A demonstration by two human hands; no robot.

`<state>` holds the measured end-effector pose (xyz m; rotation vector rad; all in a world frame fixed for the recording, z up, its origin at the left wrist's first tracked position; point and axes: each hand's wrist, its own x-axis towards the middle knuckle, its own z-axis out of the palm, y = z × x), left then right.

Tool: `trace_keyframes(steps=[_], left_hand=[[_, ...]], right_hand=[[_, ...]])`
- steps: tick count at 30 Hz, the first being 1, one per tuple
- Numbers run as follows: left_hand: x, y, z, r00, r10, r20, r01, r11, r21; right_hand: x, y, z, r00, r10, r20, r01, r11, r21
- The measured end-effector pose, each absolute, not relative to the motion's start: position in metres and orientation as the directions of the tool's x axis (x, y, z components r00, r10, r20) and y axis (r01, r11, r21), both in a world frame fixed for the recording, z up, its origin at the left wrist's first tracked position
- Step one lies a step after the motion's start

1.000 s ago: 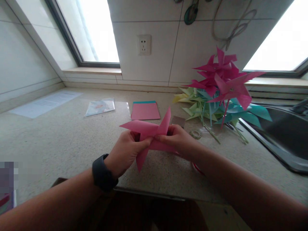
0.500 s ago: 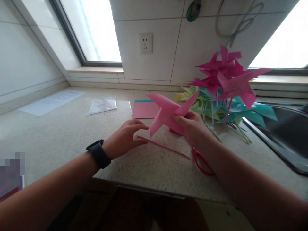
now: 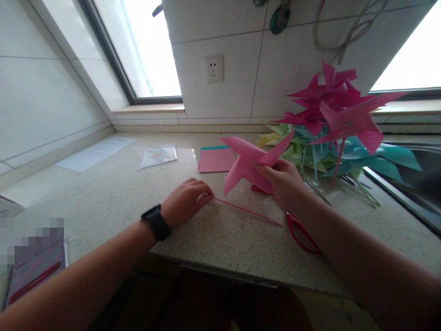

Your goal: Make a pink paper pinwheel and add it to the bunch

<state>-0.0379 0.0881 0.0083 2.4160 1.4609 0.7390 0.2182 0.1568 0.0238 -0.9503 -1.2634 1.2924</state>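
Note:
My right hand (image 3: 284, 181) pinches the centre of a pink paper pinwheel head (image 3: 248, 161) and holds it up above the stone counter (image 3: 113, 197). My left hand (image 3: 188, 200), with a black watch on the wrist, rests on the counter with its fingers curled round the near end of a thin pink stick (image 3: 246, 210). The stick lies flat and runs to the right toward red scissors (image 3: 303, 232), which lie partly under my right forearm.
A heap of finished pinwheels (image 3: 330, 124), pink, teal and yellow-green, leans at the back right beside a sink (image 3: 418, 184). A stack of pink and teal paper squares (image 3: 216, 158), a clear plastic bag (image 3: 158, 155) and a white sheet (image 3: 96, 152) lie further back. A wall socket (image 3: 213, 69) is above.
My left hand let go of the pinwheel head, dropped to the counter and closed on the end of the pink stick. My right hand lifted the pinwheel head up and to the right.

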Motion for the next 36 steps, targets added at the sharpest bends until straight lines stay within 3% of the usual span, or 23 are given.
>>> trace_keyframes(steps=[6,10,14,20,36], left_hand=[[-0.034,0.074,0.019,0.286,0.910,0.299,0.656,-0.414,0.631],[-0.033,0.070,0.027,0.230,0.955,0.189,0.415,-0.272,0.868],[-0.032,0.069,0.026,0.207,0.971,0.123,0.215,-0.167,0.962],[-0.022,0.064,0.020,0.207,0.978,0.019,-0.011,-0.017,1.000],[-0.013,0.064,0.008,0.193,0.979,0.060,-0.006,-0.060,0.998]], right_hand=[[0.221,0.157,0.027,-0.121,0.983,0.141,-0.159,0.121,-0.980],[0.222,0.160,0.026,-0.096,0.981,0.171,-0.177,0.152,-0.972],[0.222,0.162,0.026,-0.084,0.978,0.190,-0.186,0.172,-0.967],[0.221,0.160,0.027,-0.098,0.975,0.197,-0.158,0.180,-0.971],[0.222,0.159,0.027,-0.127,0.976,0.176,-0.132,0.159,-0.979]])
